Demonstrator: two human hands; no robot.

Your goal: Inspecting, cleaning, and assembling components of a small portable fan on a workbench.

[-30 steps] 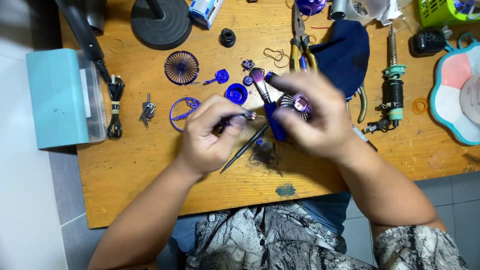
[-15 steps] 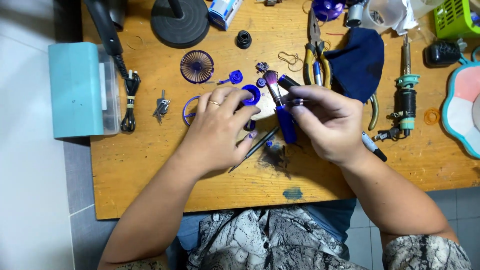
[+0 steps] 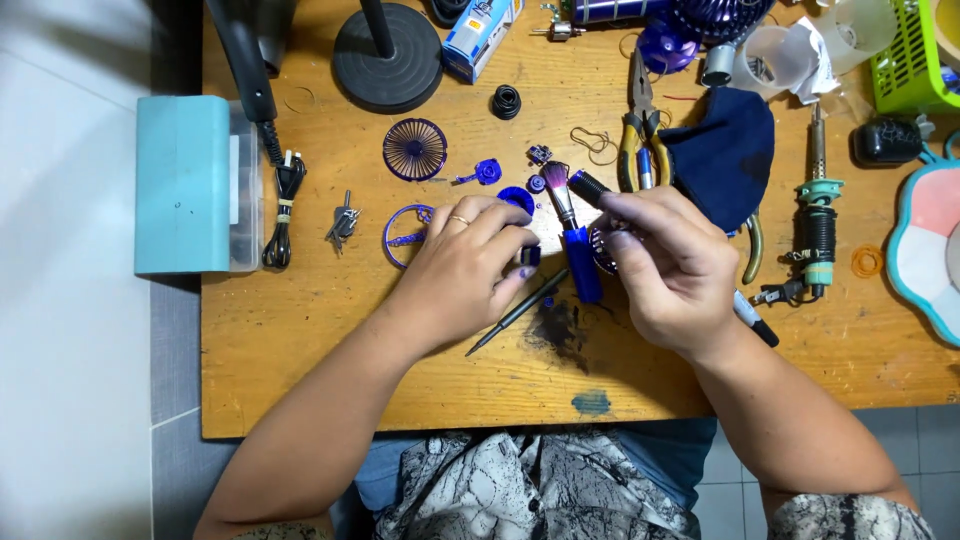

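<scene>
My left hand (image 3: 470, 262) rests on the wooden table (image 3: 300, 350) and pinches a small dark blue part (image 3: 530, 256) between thumb and fingers. My right hand (image 3: 668, 268) holds a small black cylinder (image 3: 590, 187) by its fingertips, over a round purple piece (image 3: 603, 250) that it mostly hides. A brush with a blue handle (image 3: 572, 240) lies between the two hands. A thin dark screwdriver (image 3: 518, 312) lies just below my left hand. A purple ring (image 3: 400, 238) sits under my left wrist side.
A purple fan grille (image 3: 414, 149), small purple parts (image 3: 487, 172), pliers (image 3: 637, 120), a dark cloth mask (image 3: 722, 155), a soldering iron (image 3: 817, 215), a black lamp base (image 3: 387, 56), a teal box (image 3: 184, 185) and a black cable (image 3: 280, 190) surround the hands.
My view has shifted, so the table sits lower in frame. Both hands stay close together over the brush; the left fingers have closed on the small dark part.
</scene>
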